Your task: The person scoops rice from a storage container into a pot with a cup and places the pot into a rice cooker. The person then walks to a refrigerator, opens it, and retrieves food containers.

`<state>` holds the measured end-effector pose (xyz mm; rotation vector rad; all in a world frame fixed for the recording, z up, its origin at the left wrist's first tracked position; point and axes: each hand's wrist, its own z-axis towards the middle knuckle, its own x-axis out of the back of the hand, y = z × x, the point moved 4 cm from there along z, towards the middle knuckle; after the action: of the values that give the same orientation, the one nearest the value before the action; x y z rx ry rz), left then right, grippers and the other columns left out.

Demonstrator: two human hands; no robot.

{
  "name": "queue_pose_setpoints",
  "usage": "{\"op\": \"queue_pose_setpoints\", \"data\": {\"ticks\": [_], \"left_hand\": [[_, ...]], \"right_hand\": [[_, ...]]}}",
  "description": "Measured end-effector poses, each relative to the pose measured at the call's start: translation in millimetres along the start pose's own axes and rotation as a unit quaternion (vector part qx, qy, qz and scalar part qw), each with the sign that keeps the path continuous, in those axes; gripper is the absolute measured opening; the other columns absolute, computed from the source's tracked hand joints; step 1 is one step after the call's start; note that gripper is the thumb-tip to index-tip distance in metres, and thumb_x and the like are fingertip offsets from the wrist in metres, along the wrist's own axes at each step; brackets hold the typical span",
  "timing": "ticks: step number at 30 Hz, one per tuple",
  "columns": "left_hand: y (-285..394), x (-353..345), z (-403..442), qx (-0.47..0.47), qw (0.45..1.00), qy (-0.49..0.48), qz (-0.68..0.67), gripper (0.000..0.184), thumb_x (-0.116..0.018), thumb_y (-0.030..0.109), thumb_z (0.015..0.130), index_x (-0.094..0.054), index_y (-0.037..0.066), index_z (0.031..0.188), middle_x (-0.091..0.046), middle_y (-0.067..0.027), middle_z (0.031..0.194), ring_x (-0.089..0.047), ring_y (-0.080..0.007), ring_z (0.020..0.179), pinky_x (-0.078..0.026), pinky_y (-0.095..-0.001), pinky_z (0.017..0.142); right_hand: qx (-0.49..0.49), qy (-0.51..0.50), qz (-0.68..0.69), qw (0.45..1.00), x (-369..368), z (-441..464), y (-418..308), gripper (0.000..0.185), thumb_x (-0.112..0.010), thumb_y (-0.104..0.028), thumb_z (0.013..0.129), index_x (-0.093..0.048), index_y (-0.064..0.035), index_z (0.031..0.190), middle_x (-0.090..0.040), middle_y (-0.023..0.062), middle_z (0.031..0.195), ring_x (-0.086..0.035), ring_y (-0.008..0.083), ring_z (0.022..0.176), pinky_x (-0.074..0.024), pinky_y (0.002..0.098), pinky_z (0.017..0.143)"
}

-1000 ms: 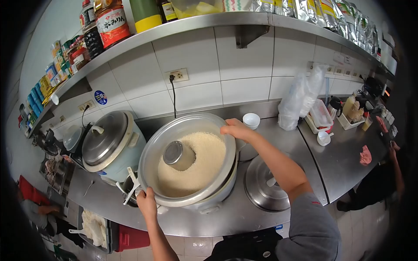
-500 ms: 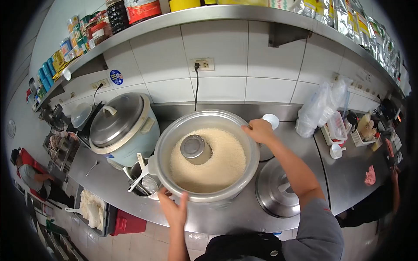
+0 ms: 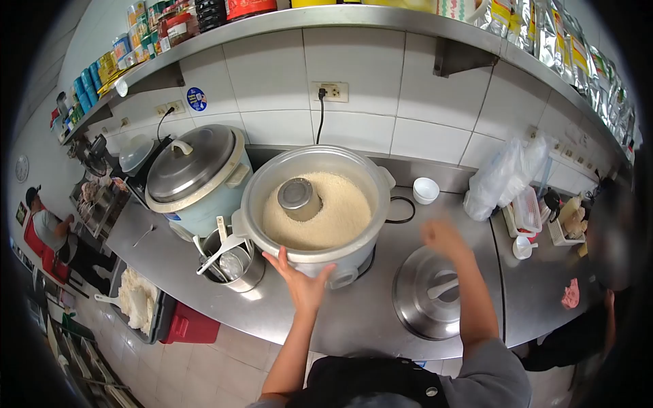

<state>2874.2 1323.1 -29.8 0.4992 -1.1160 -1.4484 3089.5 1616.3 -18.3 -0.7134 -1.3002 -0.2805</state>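
An uncovered rice cooker (image 3: 248, 197) stands on the steel counter, holding pale rice grains (image 3: 343, 217). Partly sunk in the rice is a metal cup (image 3: 299, 198), bottom up. My left hand (image 3: 304, 280) is at the cooker's front, thumb and fingers spread, fingertips at the wall just under the rim. My right hand (image 3: 445, 238), smeared by motion, is above the far edge of a round metal lid (image 3: 415, 299) with a light handle, lying on the counter. Whether those fingers hold anything does not show.
Left of the cooker are a second, lidded rice cooker (image 3: 194, 177) and a metal pot (image 3: 252, 272) of utensils. A white bowl (image 3: 426, 190) and plastic bags (image 3: 500, 177) stand at the back right. A shelf (image 3: 354, 18) runs overhead. People are at far left and right.
My right hand has let go of the cooker's rim and moved right and toward me. My left hand has risen against the cooker's front. The camera view has shifted.
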Motion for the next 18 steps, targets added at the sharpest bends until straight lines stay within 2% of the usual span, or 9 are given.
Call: {"op": "queue_pose_setpoints", "data": {"ticks": [1, 2, 3, 4, 6, 8, 13, 16, 18], "left_hand": [[0.6, -2.2, 6.0, 0.003, 1.0, 0.007, -0.001, 0.123, -0.088, 0.04, 0.056, -0.011, -0.002, 0.143, 0.005, -0.0345, 0.148, 0.001, -0.0406, 0.142, -0.016, -0.0429, 0.113], [-0.7, -4.8, 11.1, -0.002, 1.0, -0.003, 0.012, 0.121, -0.088, 0.04, 0.057, -0.012, -0.003, 0.142, 0.003, -0.034, 0.148, 0.0, -0.0405, 0.142, -0.016, -0.0423, 0.113], [-3.0, -6.8, 15.8, -0.006, 1.0, -0.013, 0.026, 0.119, -0.087, 0.04, 0.057, -0.014, -0.004, 0.141, 0.002, -0.0334, 0.148, 0.0, -0.0405, 0.142, -0.017, -0.0417, 0.113], [-5.0, -8.2, 21.2, -0.028, 0.998, 0.003, 0.051, 0.119, -0.09, 0.034, 0.054, -0.017, 0.004, 0.142, 0.011, -0.0362, 0.147, -0.007, -0.0464, 0.14, -0.031, -0.0448, 0.107], [-8.7, -9.8, 29.8, -0.024, 0.998, 0.004, 0.062, 0.118, -0.09, 0.034, 0.054, -0.017, 0.004, 0.142, 0.009, -0.0366, 0.147, -0.007, -0.0456, 0.14, -0.031, -0.0445, 0.107], [-15.1, -12.4, 37.5, -0.036, 0.996, -0.001, 0.085, 0.118, -0.088, 0.038, 0.055, -0.017, 0.003, 0.143, -0.001, -0.0376, 0.147, -0.005, -0.0436, 0.141, -0.033, -0.0441, 0.106], [-18.1, -2.5, 50.0, -0.056, 0.994, 0.005, 0.093, 0.116, -0.085, 0.038, 0.061, -0.013, 0.003, 0.145, -0.01, -0.0351, 0.147, -0.002, -0.0434, 0.141, -0.031, -0.0453, 0.106], [-17.4, 16.0, 26.2, -0.063, 0.993, -0.003, 0.1, 0.109, -0.082, 0.029, 0.068, -0.01, 0.003, 0.146, -0.01, -0.0343, 0.148, -0.004, -0.0435, 0.141, -0.028, -0.0455, 0.108], [-7.8, 39.2, -11.6, -0.055, 0.995, 0.011, 0.085, 0.094, -0.073, 0.009, 0.074, -0.012, 0.002, 0.146, -0.015, -0.0247, 0.15, -0.015, -0.0382, 0.141, -0.027, -0.0432, 0.11]], "right_hand": [[0.042, -0.071, -0.046, 0.996, -12.5, -29.7, 21.9, 0.024, -0.062, -0.022, 0.078, -0.062, -0.0063, 0.096, -0.063, 0.0156, 0.098, -0.059, 0.0338, 0.096, -0.0456, 0.0422, 0.084], [0.012, -0.17, -0.091, 0.981, -21.8, -62.9, 41.8, 0.04, -0.064, -0.028, 0.078, -0.061, -0.0085, 0.112, -0.058, 0.0184, 0.116, -0.052, 0.0317, 0.115, -0.0403, 0.0418, 0.098], [-0.067, -0.259, -0.058, 0.962, -25.7, -91.6, 55.1, 0.052, -0.068, -0.026, 0.075, -0.057, -0.012, 0.123, -0.054, 0.0178, 0.124, -0.045, 0.0328, 0.124, -0.0379, 0.0424, 0.102], [-0.125, -0.23, -0.078, 0.962, -19.5, -120.2, 51.9, 0.053, -0.071, -0.025, 0.073, -0.057, -0.0123, 0.122, -0.054, 0.0166, 0.124, -0.045, 0.0342, 0.122, -0.0383, 0.0434, 0.1], [-0.171, -0.202, -0.098, 0.959, -30.4, -155.9, 55.7, 0.054, -0.074, -0.024, 0.071, -0.058, -0.0127, 0.121, -0.054, 0.0155, 0.123, -0.046, 0.0356, 0.12, -0.0388, 0.0443, 0.099], [-0.081, 0.037, -0.003, 0.996, -31.6, -167.5, 59.8, 0.042, -0.075, -0.017, 0.071, -0.06, -0.0131, 0.11, -0.054, 0.0064, 0.12, -0.047, 0.0342, 0.114, -0.0425, 0.0468, 0.09], [-0.053, 0.07, -0.056, 0.995, -41.9, -152.1, 57.0, 0.034, -0.073, -0.019, 0.072, -0.061, -0.013, 0.103, -0.056, 0.0038, 0.11, -0.048, 0.0315, 0.108, -0.0415, 0.0463, 0.087], [-0.021, 0.126, -0.055, 0.99, 10.2, -135.8, 22.9, 0.029, -0.069, -0.016, 0.075, -0.061, -0.0107, 0.103, -0.056, 0.0074, 0.107, -0.049, 0.0329, 0.104, -0.0415, 0.045, 0.084], [0.026, 0.19, 0.028, 0.981, 63.1, -117.9, -5.6, 0.026, -0.066, -0.012, 0.077, -0.06, -0.0079, 0.103, -0.055, 0.0107, 0.103, -0.049, 0.0344, 0.101, -0.0406, 0.0439, 0.085]]}}
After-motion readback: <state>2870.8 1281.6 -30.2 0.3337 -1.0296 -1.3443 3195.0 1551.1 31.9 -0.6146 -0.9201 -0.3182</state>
